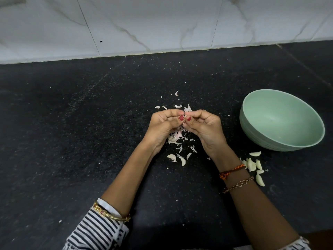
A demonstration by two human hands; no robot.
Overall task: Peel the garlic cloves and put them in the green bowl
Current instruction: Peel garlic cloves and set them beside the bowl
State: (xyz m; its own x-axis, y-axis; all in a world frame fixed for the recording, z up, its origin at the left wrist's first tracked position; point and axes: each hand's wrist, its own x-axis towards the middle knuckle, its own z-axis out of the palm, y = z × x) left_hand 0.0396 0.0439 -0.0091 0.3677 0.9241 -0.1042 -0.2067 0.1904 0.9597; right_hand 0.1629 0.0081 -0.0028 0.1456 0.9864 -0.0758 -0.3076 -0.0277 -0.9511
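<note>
My left hand and my right hand meet above the dark counter, fingers curled, thumbs together. Between the fingertips they pinch a small garlic clove, mostly hidden by the fingers. Loose papery garlic skins lie on the counter under and around the hands. The green bowl stands to the right; its inside looks empty. Several peeled cloves lie on the counter in front of the bowl, beside my right wrist.
The black stone counter runs back to a white marble-tiled wall. Small skin flakes are scattered toward the wall. Bracelets sit on both wrists, and a striped sleeve covers my left forearm.
</note>
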